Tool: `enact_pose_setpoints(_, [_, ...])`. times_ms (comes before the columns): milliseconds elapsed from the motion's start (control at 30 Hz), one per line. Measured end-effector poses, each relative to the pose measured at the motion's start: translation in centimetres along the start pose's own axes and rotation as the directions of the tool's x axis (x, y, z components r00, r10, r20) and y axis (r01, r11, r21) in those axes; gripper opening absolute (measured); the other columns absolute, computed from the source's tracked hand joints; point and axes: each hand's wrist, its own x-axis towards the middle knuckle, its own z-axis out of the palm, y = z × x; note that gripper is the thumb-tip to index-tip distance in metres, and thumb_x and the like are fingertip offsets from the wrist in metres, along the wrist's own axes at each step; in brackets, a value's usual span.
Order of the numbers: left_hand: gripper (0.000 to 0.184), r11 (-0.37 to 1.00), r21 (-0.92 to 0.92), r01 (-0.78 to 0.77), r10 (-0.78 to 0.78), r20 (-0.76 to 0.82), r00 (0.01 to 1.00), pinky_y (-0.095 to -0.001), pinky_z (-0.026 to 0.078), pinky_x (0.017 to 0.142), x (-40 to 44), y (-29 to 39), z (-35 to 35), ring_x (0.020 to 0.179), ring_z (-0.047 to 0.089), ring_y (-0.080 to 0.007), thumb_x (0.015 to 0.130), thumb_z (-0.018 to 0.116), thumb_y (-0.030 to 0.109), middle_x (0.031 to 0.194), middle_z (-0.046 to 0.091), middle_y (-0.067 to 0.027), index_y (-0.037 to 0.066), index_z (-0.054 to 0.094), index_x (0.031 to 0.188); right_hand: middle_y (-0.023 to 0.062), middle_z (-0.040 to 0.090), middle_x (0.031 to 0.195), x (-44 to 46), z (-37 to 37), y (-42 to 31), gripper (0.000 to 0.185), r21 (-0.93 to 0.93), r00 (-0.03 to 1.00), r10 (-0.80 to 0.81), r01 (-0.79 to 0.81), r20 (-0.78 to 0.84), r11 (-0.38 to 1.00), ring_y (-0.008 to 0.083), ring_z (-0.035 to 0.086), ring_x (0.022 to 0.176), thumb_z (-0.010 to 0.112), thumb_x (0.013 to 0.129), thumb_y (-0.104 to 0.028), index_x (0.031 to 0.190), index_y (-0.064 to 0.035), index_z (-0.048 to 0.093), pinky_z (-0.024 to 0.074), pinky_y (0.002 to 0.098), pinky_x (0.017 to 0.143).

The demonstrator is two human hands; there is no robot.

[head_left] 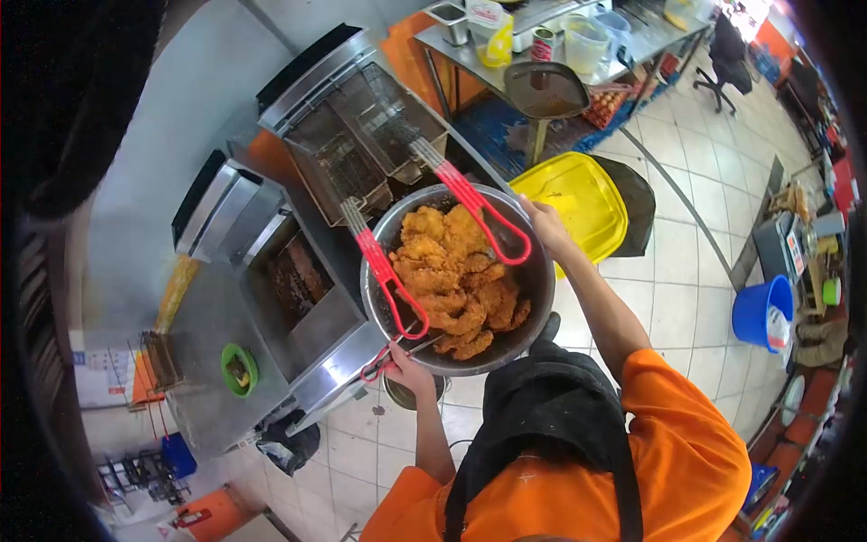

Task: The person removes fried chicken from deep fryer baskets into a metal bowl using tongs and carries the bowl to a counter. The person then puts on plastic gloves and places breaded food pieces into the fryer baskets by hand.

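A large metal bowl full of fried breaded pieces is in front of my body, beside the fryer. My right hand grips its upper right rim. At the lower left rim, my left hand is closed around the red handle end of metal tongs, whose metal part reaches over the bowl. Two wire fryer baskets rest in the fryer, and their red handles extend over the bowl.
A second fryer well and a green bowl are at left. A yellow lid lies right of the bowl. Behind stand a pan and a metal table. A blue bucket stands on the tiled floor.
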Motion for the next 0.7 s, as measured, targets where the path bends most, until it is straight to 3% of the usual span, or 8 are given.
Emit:
enact_pose_setpoints(167, [0.024, 0.998, 0.038, -0.047, 0.045, 0.035, 0.998, -0.0257, 0.039, 0.058, -5.6, 0.1, 3.8, 0.067, 0.05, -0.0095, 0.095, 0.062, 0.021, 0.075, 0.055, -0.0007, 0.002, 0.057, 0.079, 0.0206, 0.068, 0.104, 1.2, -6.5, 5.3, 0.058, 0.082, 0.977, -0.004, 0.022, -0.211, 0.996, 0.0284, 0.062, 0.096, 0.051, 0.094, -0.045, 0.109, 0.0093, 0.065, 0.0444, 0.0384, 0.088])
enact_pose_setpoints(300, [0.019, 0.978, 0.141, -0.152, 0.09, 0.371, 0.924, -0.0272, 0.043, 0.062, -14.2, -0.5, 9.3, 0.071, 0.053, -0.0107, 0.095, 0.059, 0.014, 0.077, 0.058, -0.0034, 0.0, 0.056, 0.081, 0.0097, 0.066, 0.084, -2.2, -21.7, 13.9, 0.049, 0.283, 0.928, 0.158, -0.061, -0.337, 0.957, 0.016, 0.061, 0.069, 0.053, 0.096, -0.044, 0.098, 0.0016, 0.068, 0.0489, 0.0305, 0.06])
enact_pose_setpoints(333, [0.019, 0.973, 0.121, -0.195, 0.124, 0.439, 0.89, -0.028, 0.044, 0.062, -17.3, -0.5, 11.8, 0.071, 0.054, -0.0114, 0.095, 0.058, 0.012, 0.076, 0.059, -0.0041, 0.0, 0.056, 0.08, 0.0116, 0.068, 0.086, -6.1, -24.3, 11.5, 0.05, 0.654, 0.938, 0.21, 0.025, -0.277, 0.756, 0.019, 0.065, 0.071, 0.049, 0.097, -0.045, 0.091, 0.0015, 0.067, 0.0534, 0.0331, 0.063])
enact_pose_setpoints(367, [0.022, 0.94, 0.15, -0.307, 0.166, 0.588, 0.792, -0.0276, 0.042, 0.059, -19.5, -1.7, 13.4, 0.067, 0.053, -0.0112, 0.095, 0.058, 0.012, 0.074, 0.058, -0.0029, 0.0, 0.058, 0.077, 0.0128, 0.069, 0.085, -4.1, -30.5, 20.9, 0.053, 0.668, 0.93, 0.234, 0.017, -0.285, 0.744, 0.0205, 0.067, 0.073, 0.047, 0.098, -0.046, 0.091, 0.0032, 0.067, 0.056, 0.0339, 0.068])
enact_pose_setpoints(400, [0.025, 0.897, 0.139, -0.42, 0.201, 0.717, 0.667, -0.0272, 0.04, 0.055, -21.7, -3.0, 15.1, 0.063, 0.052, -0.011, 0.095, 0.058, 0.013, 0.071, 0.057, -0.0016, 0.0, 0.059, 0.075, 0.0237, 0.066, 0.109, -8.9, -33.5, 16.5, 0.063, 0.663, 0.938, 0.269, -0.061, -0.217, 0.746, 0.0243, 0.065, 0.097, 0.044, 0.097, -0.052, 0.115, 0.0055, 0.063, 0.0512, 0.0376, 0.084])
enact_pose_setpoints(500, [0.025, 0.98, 0.169, -0.101, -0.037, 0.665, 0.746, -0.0263, 0.029, 0.049, -27.9, -5.8, 21.9, 0.055, 0.041, -0.0067, 0.096, 0.058, 0.018, 0.063, 0.046, 0.0053, 0.003, 0.061, 0.075, 0.0237, 0.065, 0.111, -8.1, -41.0, 22.4, 0.073, 0.382, 0.673, 0.268, 0.023, -0.69, 0.924, 0.028, 0.059, 0.106, 0.043, 0.095, -0.057, 0.112, 0.0105, 0.063, 0.0437, 0.0426, 0.092])
enact_pose_setpoints(667, [0.027, 0.983, 0.111, -0.143, -0.004, 0.803, 0.595, -0.0248, 0.028, 0.048, -38.7, -8.2, 31.4, 0.053, 0.039, -0.006, 0.097, 0.053, 0.017, 0.062, 0.045, 0.0056, 0.002, 0.064, 0.077, 0.0136, 0.065, 0.098, -12.0, -55.3, 22.6, 0.061, 0.64, 0.659, 0.399, 0.166, -0.638, 0.75, 0.0179, 0.056, 0.094, 0.049, 0.096, -0.051, 0.108, 0.0074, 0.064, 0.0432, 0.0348, 0.084])
enact_pose_setpoints(700, [0.026, 0.988, 0.141, -0.066, -0.074, 0.798, 0.598, -0.0245, 0.03, 0.049, -33.0, -6.5, 30.4, 0.054, 0.041, -0.0064, 0.096, 0.053, 0.017, 0.062, 0.047, 0.0051, 0.001, 0.064, 0.078, 0.0118, 0.065, 0.095, -13.0, -49.0, 18.2, 0.059, 0.598, 0.623, 0.37, 0.199, -0.689, 0.776, 0.0164, 0.055, 0.092, 0.049, 0.096, -0.049, 0.106, 0.0068, 0.065, 0.0435, 0.0339, 0.083])
